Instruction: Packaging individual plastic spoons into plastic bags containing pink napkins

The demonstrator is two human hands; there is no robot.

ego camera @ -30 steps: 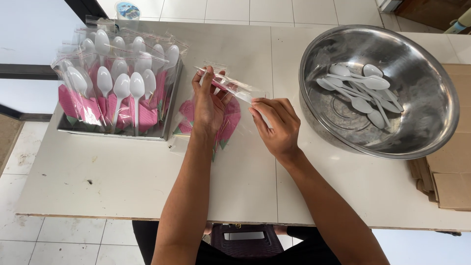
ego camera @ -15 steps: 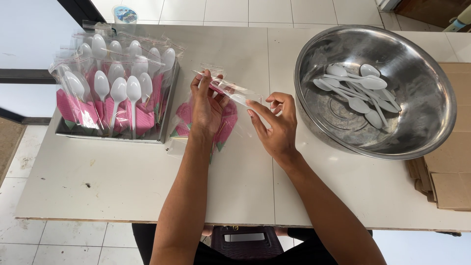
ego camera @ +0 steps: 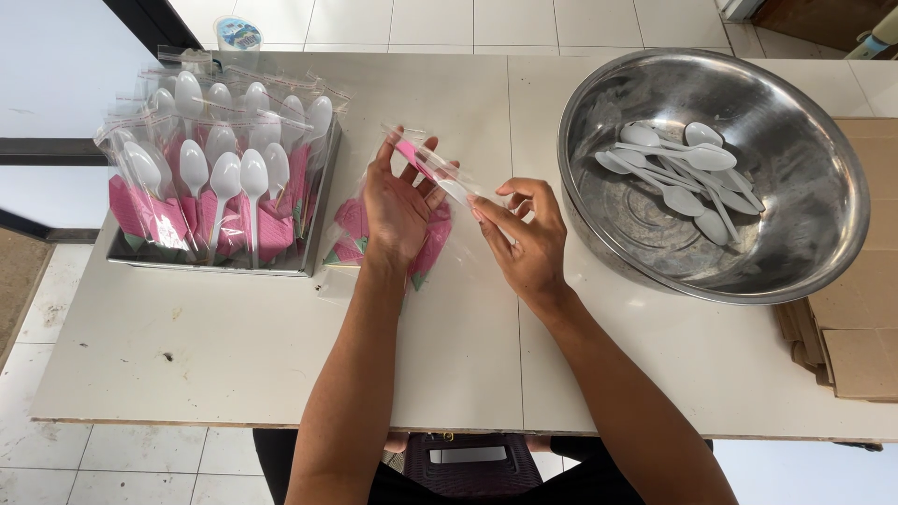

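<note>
At the centre of the frame, both hands meet over the white table. The left hand is raised, palm up, fingers spread, cradling a clear bag with pink inside. The right hand pinches the bag's near end between thumb and forefinger. Upper left, a tray of bagged spoons; upper right, a steel bowl of loose spoons.

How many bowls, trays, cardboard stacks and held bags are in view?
bowl: 1
tray: 1
cardboard stack: 1
bag, held: 1
Total: 4
</note>
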